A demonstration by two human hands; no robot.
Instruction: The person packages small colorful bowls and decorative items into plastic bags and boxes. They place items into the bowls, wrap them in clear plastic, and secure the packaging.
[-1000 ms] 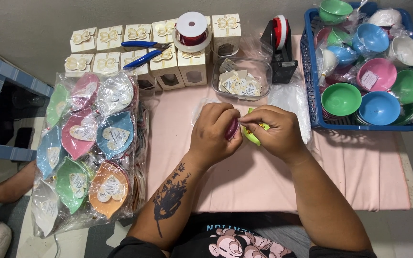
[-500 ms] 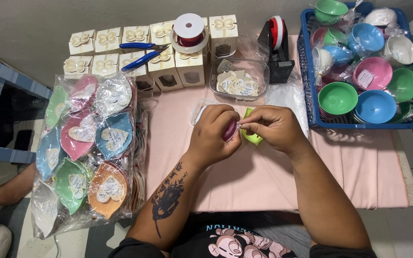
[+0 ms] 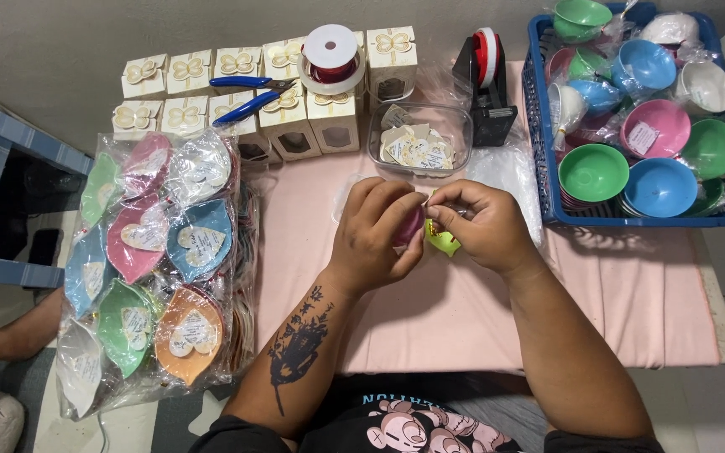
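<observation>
Barely shifted, both hands [image 3: 430,226] pinch the small green piece [image 3: 444,243] between them.

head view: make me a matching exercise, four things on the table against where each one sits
Things:
1. blue basket
2. wrapped dishes
3. ribbon spool
4. clear tub

Places:
A. on top of the small boxes
B. far right, full of bowls
C. left edge, in plastic bags
D. just beyond the hands, beside the tape dispenser

Pairs: 1-B, 2-C, 3-A, 4-D
</observation>
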